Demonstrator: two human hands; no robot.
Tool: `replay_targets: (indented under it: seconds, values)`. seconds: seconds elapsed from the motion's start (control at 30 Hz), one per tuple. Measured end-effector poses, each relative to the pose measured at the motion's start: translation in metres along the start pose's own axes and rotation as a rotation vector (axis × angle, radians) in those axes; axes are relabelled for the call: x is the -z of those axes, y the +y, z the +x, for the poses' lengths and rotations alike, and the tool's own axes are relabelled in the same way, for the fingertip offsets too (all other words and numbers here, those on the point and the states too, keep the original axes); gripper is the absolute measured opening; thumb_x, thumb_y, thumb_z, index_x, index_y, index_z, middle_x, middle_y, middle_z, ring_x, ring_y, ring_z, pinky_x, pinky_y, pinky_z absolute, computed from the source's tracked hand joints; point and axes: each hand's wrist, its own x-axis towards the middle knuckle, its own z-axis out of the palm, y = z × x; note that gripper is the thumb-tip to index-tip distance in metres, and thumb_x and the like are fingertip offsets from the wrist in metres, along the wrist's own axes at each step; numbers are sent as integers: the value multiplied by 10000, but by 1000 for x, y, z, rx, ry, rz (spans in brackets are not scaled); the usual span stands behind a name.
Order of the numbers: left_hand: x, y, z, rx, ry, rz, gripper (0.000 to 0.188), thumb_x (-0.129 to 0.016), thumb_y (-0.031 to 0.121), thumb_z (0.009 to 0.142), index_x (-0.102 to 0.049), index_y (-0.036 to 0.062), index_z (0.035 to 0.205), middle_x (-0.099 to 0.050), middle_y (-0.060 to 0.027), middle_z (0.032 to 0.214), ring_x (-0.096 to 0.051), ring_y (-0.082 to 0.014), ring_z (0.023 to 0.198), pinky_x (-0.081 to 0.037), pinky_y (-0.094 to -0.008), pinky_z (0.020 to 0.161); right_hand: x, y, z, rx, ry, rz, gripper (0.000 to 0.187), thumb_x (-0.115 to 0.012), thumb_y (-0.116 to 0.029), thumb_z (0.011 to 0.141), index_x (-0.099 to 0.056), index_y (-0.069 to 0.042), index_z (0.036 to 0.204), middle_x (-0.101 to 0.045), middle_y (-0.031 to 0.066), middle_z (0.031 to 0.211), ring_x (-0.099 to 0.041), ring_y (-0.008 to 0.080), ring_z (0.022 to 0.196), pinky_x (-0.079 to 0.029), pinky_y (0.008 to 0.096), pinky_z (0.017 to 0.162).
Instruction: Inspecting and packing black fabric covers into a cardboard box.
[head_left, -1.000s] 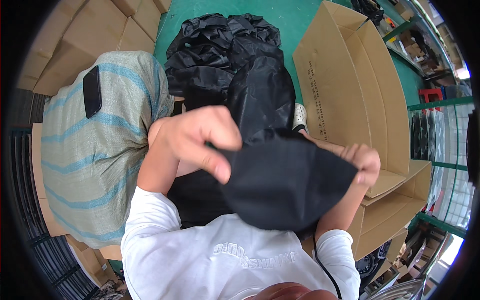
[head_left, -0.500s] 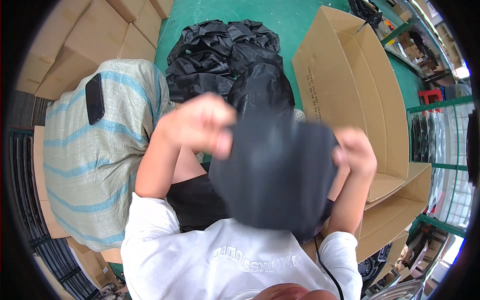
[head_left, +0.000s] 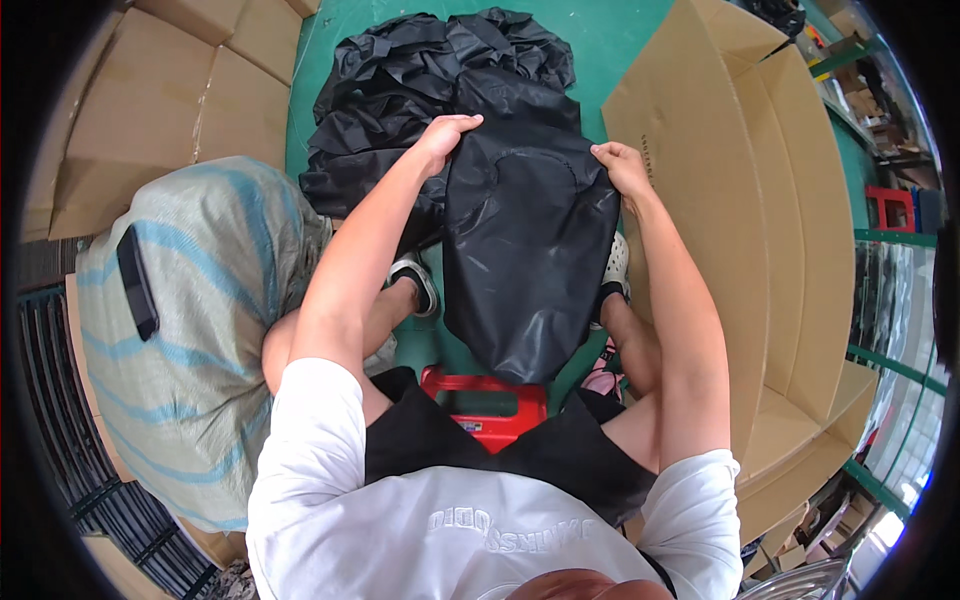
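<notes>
A black cover point(head_left: 530, 240) of smooth, leather-like sheet hangs between my hands, with a curved seam across its upper part and a narrower, rounded lower end. My left hand point(head_left: 447, 143) pinches its upper left edge, thumb toward the middle. On the other side, my right hand point(head_left: 623, 168) grips the upper right edge between thumb and fingers. Both arms are stretched forward. Directly beyond and to the left lies a heap of crumpled black covers point(head_left: 385, 95), which the held cover partly hides.
To the left stands a striped woven sack point(head_left: 200, 400) with a black phone point(head_left: 138, 283) on top. An open cardboard box point(head_left: 690, 190) rises close by my right arm. Between my legs is a red plastic stool point(head_left: 535, 410). Stacked cartons point(head_left: 140, 120) line the far left.
Both hands have moved forward, away from my chest, taking the black cover out over the heap. It was blurred and close to me before; now it is spread out, and the red stool shows.
</notes>
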Motion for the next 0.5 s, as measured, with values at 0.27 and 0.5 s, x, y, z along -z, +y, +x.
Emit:
replay_targets:
  seconds: [0.27, 0.5]
  values:
    - [34, -101, 126, -78, 11, 752, 248, -609, 150, 864, -694, -80, 902, -709, -150, 854, -645, -233, 821, -487, -397, 771, -1, 83, 83, -153, 194, -145, 184, -715, -139, 854, -596, -53, 744, -622, 30, 709, -544, 119, 607, -457, 294, 596]
    - [38, -113, 116, 141, 151, 447, 363, -727, 294, 844, -700, -68, 838, -704, -135, 847, -648, -215, 739, -501, -357, 728, 11, 106, 71, -169, 296, -150, 218, -771, -181, 815, -614, -54, 734, -590, 1, 687, -511, 111, 626, -431, 295, 609]
